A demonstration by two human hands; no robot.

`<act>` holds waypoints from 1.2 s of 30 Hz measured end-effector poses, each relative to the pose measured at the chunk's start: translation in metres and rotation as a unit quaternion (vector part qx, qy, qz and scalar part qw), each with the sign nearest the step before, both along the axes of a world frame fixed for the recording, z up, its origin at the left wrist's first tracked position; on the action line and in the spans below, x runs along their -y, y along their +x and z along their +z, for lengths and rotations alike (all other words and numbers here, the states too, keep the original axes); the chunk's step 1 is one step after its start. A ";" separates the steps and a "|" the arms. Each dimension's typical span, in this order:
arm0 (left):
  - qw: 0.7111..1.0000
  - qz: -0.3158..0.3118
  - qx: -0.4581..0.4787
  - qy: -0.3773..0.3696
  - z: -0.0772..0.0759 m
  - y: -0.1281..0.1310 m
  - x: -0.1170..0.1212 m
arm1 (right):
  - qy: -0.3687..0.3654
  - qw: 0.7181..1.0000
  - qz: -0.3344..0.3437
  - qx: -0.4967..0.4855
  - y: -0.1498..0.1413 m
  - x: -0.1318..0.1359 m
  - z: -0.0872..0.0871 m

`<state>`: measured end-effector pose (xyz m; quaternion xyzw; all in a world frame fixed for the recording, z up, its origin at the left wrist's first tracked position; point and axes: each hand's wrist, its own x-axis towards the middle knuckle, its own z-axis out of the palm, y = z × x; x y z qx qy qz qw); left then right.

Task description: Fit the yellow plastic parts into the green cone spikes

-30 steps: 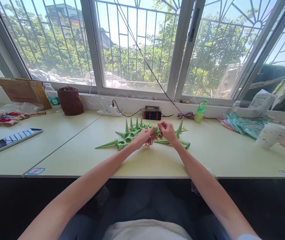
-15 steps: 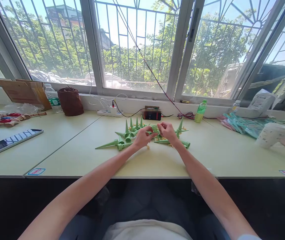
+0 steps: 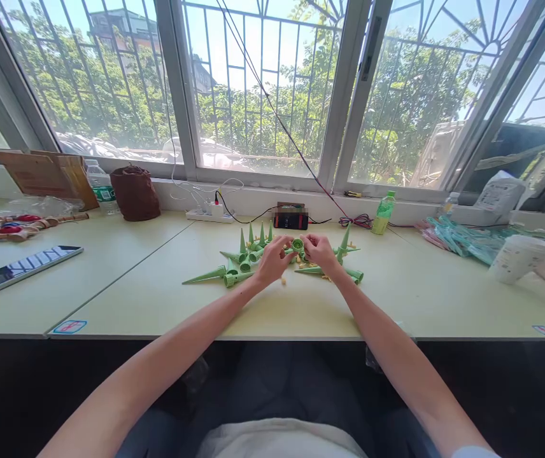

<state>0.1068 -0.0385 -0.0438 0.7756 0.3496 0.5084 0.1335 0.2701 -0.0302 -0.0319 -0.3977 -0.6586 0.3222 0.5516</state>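
The pale desk [image 3: 148,299] bears green cones [image 3: 242,242] beside the left grip [image 3: 271,259], a flat-lying phone [image 3: 24,270] and brown pouch [image 3: 135,194] farther left, and, beyond the right grip [image 3: 319,252], a green-labelled bottle [image 3: 384,213].

Off-white top [image 3: 282,439], pale right sleeve edge [image 3: 475,452], dark bluish legwear [image 3: 158,431]

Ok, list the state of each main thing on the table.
Green round hollow plastic piece: held between left hand and right hand, open end showing
Pointed green plastic cones: some upright, others lying
Black rectangular phone: propped, screen lit
Silver rectangular phone: lying flat
Green-capped plastic bottle: upright, capped
Round brown bag: upright
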 end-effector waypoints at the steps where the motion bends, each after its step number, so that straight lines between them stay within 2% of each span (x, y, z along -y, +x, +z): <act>1: 1.000 0.004 0.014 -0.019 0.001 0.001 0.001 | 0.004 1.000 -0.003 -0.010 -0.001 0.000 0.000; 3: 0.996 0.000 0.045 -0.076 0.004 0.004 0.004 | 0.012 0.999 -0.011 -0.031 -0.002 -0.001 -0.001; 6: 0.975 -0.058 0.079 -0.200 0.006 0.007 0.005 | 0.026 0.998 -0.024 -0.055 -0.002 -0.001 0.000; 10: 0.902 -0.168 0.143 -0.372 0.007 0.007 0.005 | 0.042 0.998 -0.023 -0.037 -0.001 0.002 0.001; 12: 0.871 -0.205 0.168 -0.414 0.008 0.007 0.004 | 0.043 0.999 -0.016 -0.006 -0.002 0.003 0.001; 14: 0.858 -0.225 0.179 -0.425 0.009 0.006 0.005 | 0.039 0.999 -0.010 0.016 -0.002 0.004 0.001; 17: 0.860 -0.238 0.179 -0.414 0.009 0.005 0.006 | 0.038 0.999 -0.004 0.022 -0.002 0.005 0.001; 20: 0.885 -0.231 0.150 -0.375 0.007 0.003 0.006 | 0.049 0.998 -0.013 0.036 0.000 0.004 0.000; 24: 0.943 -0.170 0.089 -0.272 0.002 0.003 0.006 | 0.061 0.996 -0.027 0.061 0.002 0.001 -0.002; 28: 0.980 -0.092 0.031 -0.175 -0.003 0.002 0.004 | 0.055 0.996 -0.029 0.057 0.003 -0.002 -0.004; 33: 0.996 -0.057 -0.023 -0.065 -0.004 0.000 0.002 | 0.027 0.998 -0.025 0.049 0.003 -0.003 -0.003; 36: 0.997 -0.046 -0.029 -0.062 -0.003 0.001 0.002 | 0.025 0.998 -0.034 0.041 0.001 -0.003 -0.003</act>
